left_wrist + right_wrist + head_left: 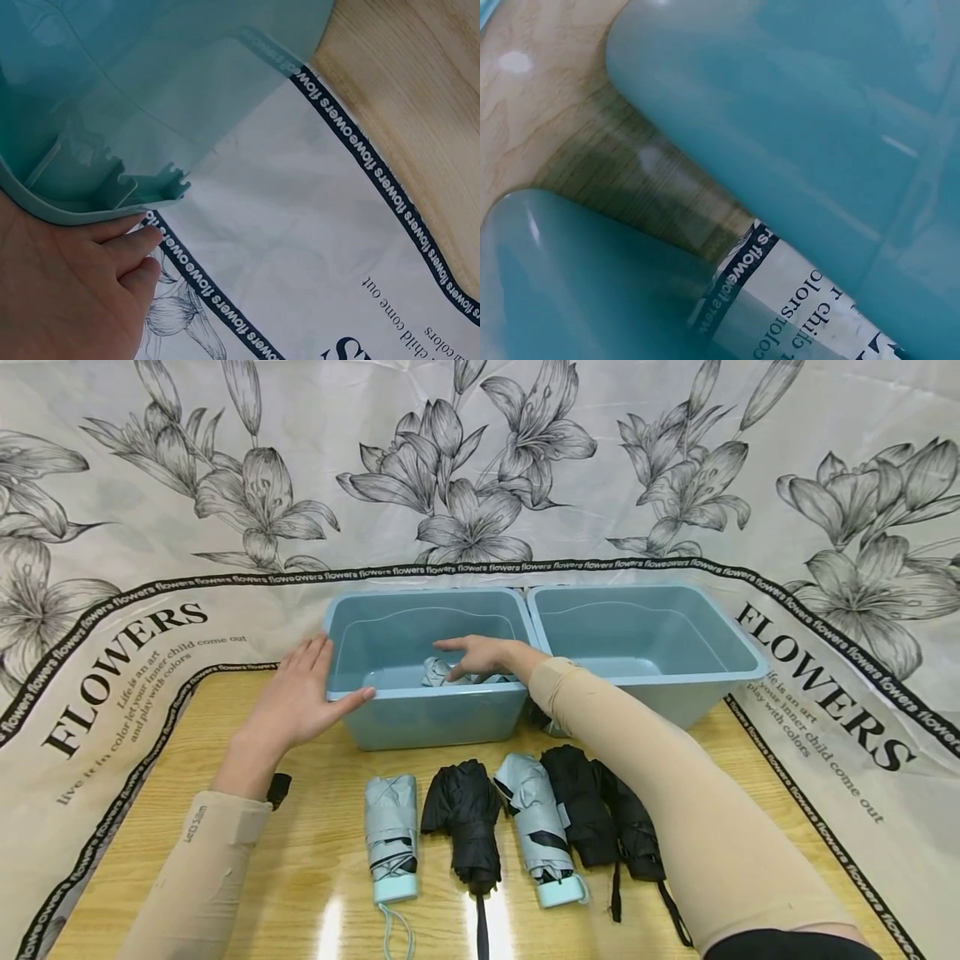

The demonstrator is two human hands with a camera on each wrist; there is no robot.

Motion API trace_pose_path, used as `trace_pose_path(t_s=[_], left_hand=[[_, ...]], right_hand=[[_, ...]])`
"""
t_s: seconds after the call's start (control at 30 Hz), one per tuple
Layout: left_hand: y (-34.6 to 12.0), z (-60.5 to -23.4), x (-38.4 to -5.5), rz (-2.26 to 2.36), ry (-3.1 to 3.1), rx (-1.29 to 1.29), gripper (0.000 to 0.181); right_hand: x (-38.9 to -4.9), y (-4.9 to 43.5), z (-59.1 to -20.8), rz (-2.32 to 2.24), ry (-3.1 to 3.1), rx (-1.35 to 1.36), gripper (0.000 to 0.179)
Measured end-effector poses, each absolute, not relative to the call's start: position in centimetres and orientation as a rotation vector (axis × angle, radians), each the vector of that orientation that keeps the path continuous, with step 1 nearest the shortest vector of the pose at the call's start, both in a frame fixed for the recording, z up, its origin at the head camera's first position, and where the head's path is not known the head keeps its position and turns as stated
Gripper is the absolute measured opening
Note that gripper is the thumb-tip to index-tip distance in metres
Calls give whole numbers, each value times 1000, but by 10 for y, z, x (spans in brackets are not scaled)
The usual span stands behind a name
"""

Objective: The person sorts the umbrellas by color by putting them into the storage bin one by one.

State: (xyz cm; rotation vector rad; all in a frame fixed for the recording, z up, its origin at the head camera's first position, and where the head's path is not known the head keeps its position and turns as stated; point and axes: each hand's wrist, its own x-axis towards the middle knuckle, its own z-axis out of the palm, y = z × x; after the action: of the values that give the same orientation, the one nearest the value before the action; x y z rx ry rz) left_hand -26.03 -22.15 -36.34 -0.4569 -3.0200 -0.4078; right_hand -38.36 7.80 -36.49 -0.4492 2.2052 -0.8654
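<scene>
My left hand [300, 689] rests on the left end of the left blue bin [442, 718], fingers straight and thumb along the front rim. In the left wrist view, the left hand [75, 285] touches the rim from outside. Reaching over the front rim, my right hand [483, 657] is inside this bin with its index finger extended. Beside its fingers lies a folded pale-blue umbrella [434, 672], partly hidden by the hand and bin wall. The right wrist view shows bin walls, not the hand.
A second blue bin [645, 681] stands at right. In front lie pale-blue umbrellas [392, 827] [534, 818] and black umbrellas [467, 827] [577, 806] [636, 827]. My right forearm covers something dark between the bins. A flower-print cloth [285, 610] hangs behind.
</scene>
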Motion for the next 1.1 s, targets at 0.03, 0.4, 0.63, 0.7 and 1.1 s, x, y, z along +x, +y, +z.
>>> trace_pose_path(t_s=[0.03,0.4,0.63,0.7,1.1], left_hand=[[-221,-364,-260,-408,-3019,-457,115],[-220,-363,-260,-418,-3011,-469,114],[-221,-362,-261,-420,-3020,-470,114],[-221,-362,-261,-421,-3021,-472,114],[-219,-362,-256,-426,-3013,-485,113]], right_hand=[[-383,78,-364,-867,2209,-451,78],[-373,88,-347,-936,2234,-510,75],[-361,109,-326,-1128,2258,-553,73],[-356,116,-321,-1207,2259,-573,71],[-303,168,-312,-1409,2548,-799,62]])
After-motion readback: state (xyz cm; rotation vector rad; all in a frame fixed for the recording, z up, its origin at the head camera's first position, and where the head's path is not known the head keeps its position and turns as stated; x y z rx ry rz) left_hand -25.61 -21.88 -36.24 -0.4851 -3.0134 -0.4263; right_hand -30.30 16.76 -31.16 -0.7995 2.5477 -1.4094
